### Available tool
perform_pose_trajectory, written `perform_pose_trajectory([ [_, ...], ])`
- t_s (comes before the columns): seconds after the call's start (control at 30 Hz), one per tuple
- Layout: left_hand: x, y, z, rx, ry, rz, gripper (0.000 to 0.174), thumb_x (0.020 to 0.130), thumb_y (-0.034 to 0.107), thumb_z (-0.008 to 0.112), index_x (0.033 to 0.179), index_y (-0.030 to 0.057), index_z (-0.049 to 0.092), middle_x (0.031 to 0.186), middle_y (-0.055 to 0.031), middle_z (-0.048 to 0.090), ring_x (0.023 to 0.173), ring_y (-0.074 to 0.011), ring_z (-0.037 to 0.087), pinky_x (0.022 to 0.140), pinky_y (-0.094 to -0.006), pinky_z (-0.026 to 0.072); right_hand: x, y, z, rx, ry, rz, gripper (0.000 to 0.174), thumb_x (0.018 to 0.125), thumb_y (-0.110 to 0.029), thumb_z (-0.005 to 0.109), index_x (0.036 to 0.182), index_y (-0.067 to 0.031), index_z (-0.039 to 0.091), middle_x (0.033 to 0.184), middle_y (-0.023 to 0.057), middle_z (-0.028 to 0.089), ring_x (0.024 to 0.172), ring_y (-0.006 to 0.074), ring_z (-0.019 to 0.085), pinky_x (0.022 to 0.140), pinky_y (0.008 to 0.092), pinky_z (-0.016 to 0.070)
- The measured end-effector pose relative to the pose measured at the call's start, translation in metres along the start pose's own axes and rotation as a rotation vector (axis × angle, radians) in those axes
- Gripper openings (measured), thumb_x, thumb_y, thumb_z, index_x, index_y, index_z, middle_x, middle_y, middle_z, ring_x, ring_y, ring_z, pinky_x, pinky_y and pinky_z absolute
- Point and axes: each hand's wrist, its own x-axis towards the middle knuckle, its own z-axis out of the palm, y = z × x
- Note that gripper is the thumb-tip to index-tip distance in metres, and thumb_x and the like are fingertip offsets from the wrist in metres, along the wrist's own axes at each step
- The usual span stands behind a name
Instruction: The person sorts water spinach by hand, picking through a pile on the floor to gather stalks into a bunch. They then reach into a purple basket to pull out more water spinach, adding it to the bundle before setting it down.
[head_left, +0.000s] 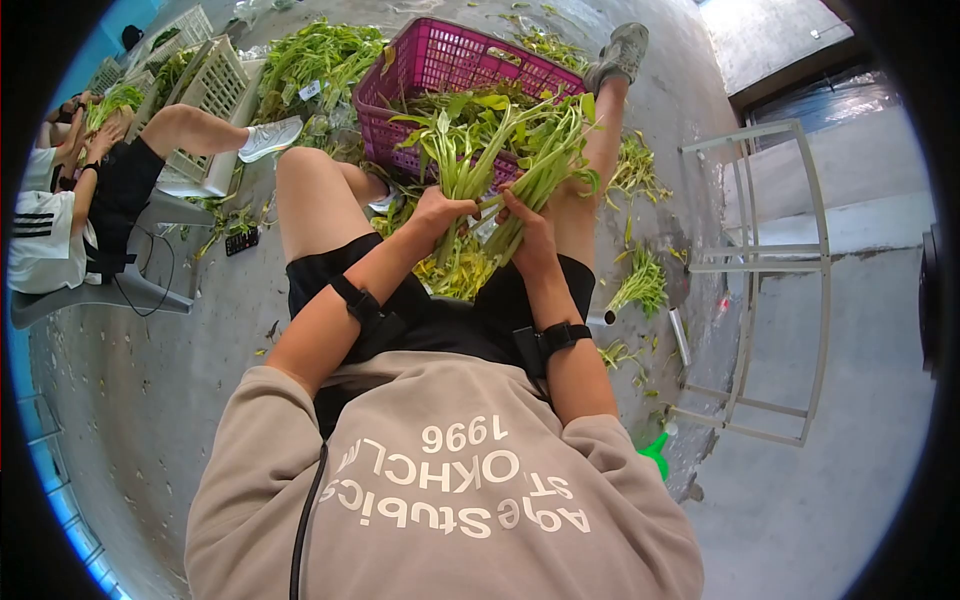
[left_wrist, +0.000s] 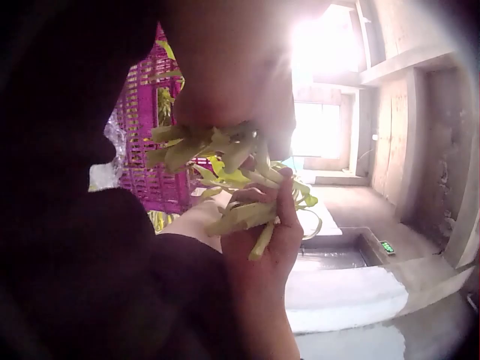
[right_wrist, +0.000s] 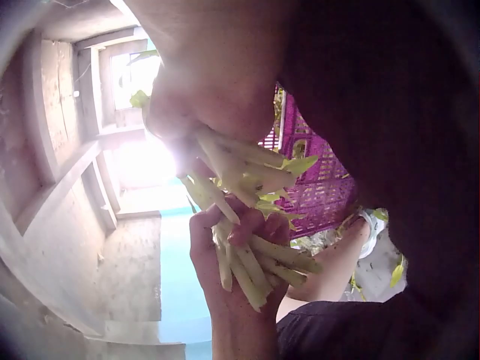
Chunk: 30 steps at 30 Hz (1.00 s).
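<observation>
In the head view the left hand [head_left: 441, 213] has its fingers curled round a bunch of leafy green stems [head_left: 463, 168]. Close beside it the right hand [head_left: 532, 232] grips a second bunch [head_left: 550, 165], which leans to the upper right. Both bunches are held over the lap, leaves pointing away from the body. Cut stem ends [left_wrist: 259, 214] stick out of the right hand [left_wrist: 262, 255] in the left wrist view. Several pale stems [right_wrist: 247, 270] pass through the left hand [right_wrist: 232, 300] in the right wrist view. Part of each hand's fingers is hidden by stems.
A magenta crate [head_left: 390, 100] with greens stands beyond the hands, between the legs. Loose greens [head_left: 320, 62] and yellow leaves [head_left: 460, 275] lie around. Pale crates [head_left: 215, 85] and another seated person [head_left: 60, 220] are at left. A metal frame [head_left: 825, 230] stands at right.
</observation>
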Motion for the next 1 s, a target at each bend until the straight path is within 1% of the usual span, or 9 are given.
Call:
perform_pose_trajectory([
  [0.2,0.006,-0.014,-0.009,-0.191,-0.099,-0.177,0.022,0.078,0.016,0.073,0.092,-0.0008,0.069,0.082,-0.0051,0.065,0.063,-0.0133,0.058,0.058,-0.0289,0.0477,-0.001,0.007,-0.001,0.027,-0.077,-0.023,0.031,0.09,0.001,0.069,0.118,-0.0048,0.057,0.102,0.0075,0.067,0.074,0.0153,0.062,0.067,0.0298,0.0516],
  [0.3,0.029,-0.063,-0.032,-0.427,-0.176,-0.185,0.025,0.085,0.019,0.071,0.099,-0.0017,0.069,0.083,-0.007,0.064,0.068,-0.0146,0.059,0.061,-0.0283,0.0489,0.003,0.007,-0.004,-0.033,-0.091,-0.02,0.034,0.09,0.001,0.069,0.12,-0.0057,0.055,0.104,0.0081,0.067,0.077,0.016,0.062,0.068,0.0311,0.0516],
  [0.33,-0.026,-0.03,-0.015,-0.64,-0.15,0.149,0.024,0.09,0.018,0.068,0.103,-0.0028,0.068,0.085,-0.0099,0.065,0.07,-0.0165,0.06,0.062,-0.0285,0.0509,0.002,0.006,-0.003,0.031,-0.094,-0.057,0.034,0.09,0.002,0.069,0.12,-0.0059,0.055,0.105,0.0084,0.067,0.077,0.0162,0.062,0.069,0.0314,0.0518],
  [0.37,-0.019,-0.033,-0.018,-0.643,-0.148,0.15,0.024,0.09,0.018,0.068,0.103,-0.0028,0.068,0.085,-0.0099,0.065,0.07,-0.0165,0.06,0.062,-0.0285,0.0509,0.002,0.005,-0.004,0.093,-0.099,-0.094,0.034,0.09,0.003,0.068,0.12,-0.0061,0.055,0.105,0.0088,0.067,0.078,0.0164,0.061,0.07,0.0318,0.0519],
  [0.47,0.023,-0.035,-0.036,-0.136,0.089,-0.266,0.022,0.089,0.016,0.067,0.103,-0.0016,0.07,0.09,-0.0092,0.07,0.069,-0.0142,0.062,0.058,-0.0271,0.0528,0.004,-0.018,-0.009,0.137,-0.033,-0.141,0.033,0.088,0.003,0.069,0.118,-0.0034,0.056,0.103,0.0097,0.068,0.075,0.0161,0.061,0.067,0.031,0.0523],
  [0.63,0.022,-0.017,-0.032,0.049,0.152,-0.16,0.022,0.083,0.01,0.072,0.101,-0.0023,0.071,0.091,-0.0103,0.071,0.069,-0.016,0.065,0.055,-0.0293,0.0538,0.003,-0.009,-0.011,-0.158,0.032,-0.087,0.023,0.087,-0.002,0.073,0.108,0.001,0.063,0.095,0.0101,0.07,0.07,0.0142,0.062,0.059,0.0267,0.0502],
  [0.7,0.018,-0.013,-0.027,0.038,0.225,-0.056,0.02,0.082,0.007,0.072,0.1,-0.002,0.072,0.091,-0.0099,0.071,0.069,-0.0175,0.066,0.055,-0.0303,0.0547,0.005,-0.007,-0.011,-0.363,-0.072,0.026,0.029,0.089,-0.005,0.072,0.115,-0.0011,0.062,0.102,0.0101,0.07,0.072,0.0131,0.062,0.065,0.0279,0.0519],
  [0.87,0.006,-0.003,-0.017,-0.097,0.039,0.039,0.018,0.087,0.011,0.073,0.099,-0.0011,0.068,0.086,-0.0083,0.07,0.069,-0.0156,0.065,0.063,-0.0302,0.0523,0.001,0.002,-0.001,-0.383,-0.173,0.101,0.032,0.083,-0.005,0.077,0.113,0.0004,0.066,0.102,0.008,0.072,0.092,0.0176,0.069,0.085,0.0316,0.0551],
  [1.0,0.014,-0.012,-0.019,-0.122,-0.036,0.12,0.028,0.09,0.023,0.077,0.107,0.0036,0.066,0.096,-0.0061,0.07,0.075,-0.0137,0.064,0.067,-0.0283,0.0525,0.001,0.01,-0.002,-0.41,-0.234,0.073,0.035,0.083,-0.004,0.077,0.115,-0.0004,0.066,0.103,0.0072,0.072,0.091,0.0162,0.068,0.084,0.0309,0.0545],
])
